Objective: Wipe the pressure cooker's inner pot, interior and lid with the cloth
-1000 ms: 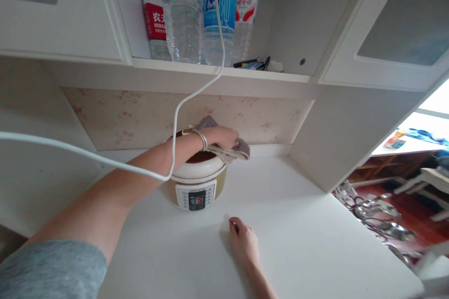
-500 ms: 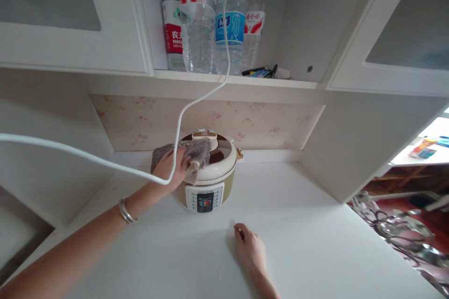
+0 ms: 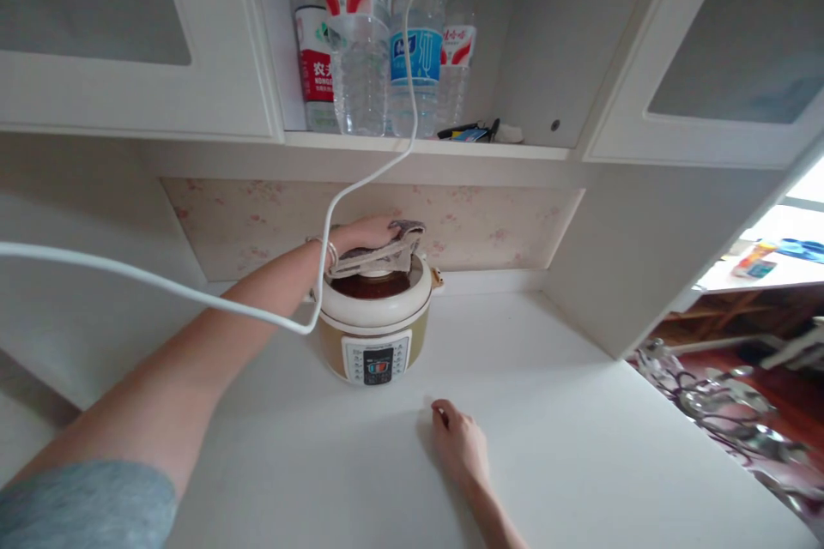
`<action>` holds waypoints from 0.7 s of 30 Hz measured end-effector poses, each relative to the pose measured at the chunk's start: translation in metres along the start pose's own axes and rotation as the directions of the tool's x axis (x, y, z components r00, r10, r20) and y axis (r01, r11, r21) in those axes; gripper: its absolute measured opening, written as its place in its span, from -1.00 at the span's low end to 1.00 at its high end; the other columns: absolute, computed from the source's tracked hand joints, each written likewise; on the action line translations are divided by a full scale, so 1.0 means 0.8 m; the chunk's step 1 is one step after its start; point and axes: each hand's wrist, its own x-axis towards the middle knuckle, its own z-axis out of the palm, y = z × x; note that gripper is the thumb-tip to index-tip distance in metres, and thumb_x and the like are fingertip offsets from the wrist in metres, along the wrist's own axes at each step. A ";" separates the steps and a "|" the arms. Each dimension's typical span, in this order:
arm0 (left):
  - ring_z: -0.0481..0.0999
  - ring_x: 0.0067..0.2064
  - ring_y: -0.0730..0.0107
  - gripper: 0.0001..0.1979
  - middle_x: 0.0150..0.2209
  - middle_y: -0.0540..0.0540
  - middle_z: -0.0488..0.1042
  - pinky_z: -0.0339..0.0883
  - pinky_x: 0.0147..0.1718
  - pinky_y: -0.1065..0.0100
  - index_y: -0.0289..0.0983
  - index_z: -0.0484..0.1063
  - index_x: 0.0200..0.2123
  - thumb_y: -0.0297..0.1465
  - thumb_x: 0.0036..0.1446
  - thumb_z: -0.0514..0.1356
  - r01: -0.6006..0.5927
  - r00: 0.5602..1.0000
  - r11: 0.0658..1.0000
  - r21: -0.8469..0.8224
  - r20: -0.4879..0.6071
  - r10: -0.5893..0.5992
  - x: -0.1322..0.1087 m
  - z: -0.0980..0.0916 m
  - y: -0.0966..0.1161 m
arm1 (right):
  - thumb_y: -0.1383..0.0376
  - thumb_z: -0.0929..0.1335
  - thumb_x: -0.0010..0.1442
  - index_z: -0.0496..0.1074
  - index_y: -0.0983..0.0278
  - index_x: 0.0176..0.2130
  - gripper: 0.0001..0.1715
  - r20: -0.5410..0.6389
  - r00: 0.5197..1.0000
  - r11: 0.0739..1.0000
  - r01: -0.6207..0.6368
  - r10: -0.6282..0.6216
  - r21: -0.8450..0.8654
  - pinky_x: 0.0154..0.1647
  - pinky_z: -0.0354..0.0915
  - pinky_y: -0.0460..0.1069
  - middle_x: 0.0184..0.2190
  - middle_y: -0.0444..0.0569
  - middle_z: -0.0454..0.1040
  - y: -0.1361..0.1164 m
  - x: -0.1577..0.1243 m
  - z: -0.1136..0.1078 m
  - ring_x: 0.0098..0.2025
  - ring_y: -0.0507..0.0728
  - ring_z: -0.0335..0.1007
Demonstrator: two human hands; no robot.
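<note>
A round electric pressure cooker (image 3: 377, 317), cream and olive with a dark lid top and a front control panel, stands on the white counter (image 3: 309, 463). Over its lid, my left hand (image 3: 370, 233) grips a grey-brown cloth (image 3: 402, 253), which covers most of the lid handle. The fingertips are partly hidden by the cloth. My right hand (image 3: 460, 443) rests on the counter in front of the cooker, fingers curled in; whether anything is inside them I cannot make out.
Plastic bottles (image 3: 360, 60) and small items stand on the open shelf (image 3: 425, 146) above. A white cable (image 3: 331, 206) hangs across the view, in front of my left arm. Cabinet side panels flank the counter; shiny metal items (image 3: 701, 403) show at the lower right.
My left hand has moved with the cloth from the lid's left front, up and right, to the back over the lid handle. My right hand stays about where it was.
</note>
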 end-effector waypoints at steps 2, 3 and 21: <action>0.53 -0.07 0.07 -0.69 -0.07 -0.33 0.55 0.32 -0.06 0.21 -0.36 0.51 -0.15 -0.26 0.20 0.13 -0.081 0.991 0.992 0.101 0.111 0.070 0.016 0.012 0.034 | 0.19 0.16 0.29 0.50 0.07 -0.13 -0.63 -0.012 1.000 1.000 0.005 -0.006 -0.012 -0.33 0.17 -0.06 -0.30 -0.06 0.60 -0.001 -0.001 -0.001 -0.24 0.16 0.51; 0.53 -0.09 0.02 -0.69 -0.09 -0.36 0.55 0.34 -0.09 0.18 -0.37 0.52 -0.17 -0.25 0.18 0.15 -0.103 0.986 0.986 0.128 0.141 0.084 0.018 0.023 0.050 | 0.20 0.17 0.29 0.51 0.07 -0.13 -0.64 -0.014 1.000 1.000 0.005 -0.005 -0.014 -0.33 0.18 -0.06 -0.30 -0.07 0.60 -0.001 -0.001 -0.001 -0.24 0.15 0.51; 0.45 0.09 0.09 -0.63 0.04 -0.29 0.47 0.27 0.09 0.11 -0.34 0.28 0.10 -0.35 0.31 -0.09 0.212 0.777 0.977 -0.025 -0.602 -0.184 -0.204 0.120 -0.060 | 0.18 0.14 0.31 0.48 0.00 -0.12 -0.63 0.061 0.998 0.998 0.023 -0.019 -0.051 -0.32 0.21 -0.05 -0.28 -0.14 0.60 0.004 0.003 0.002 -0.22 0.18 0.52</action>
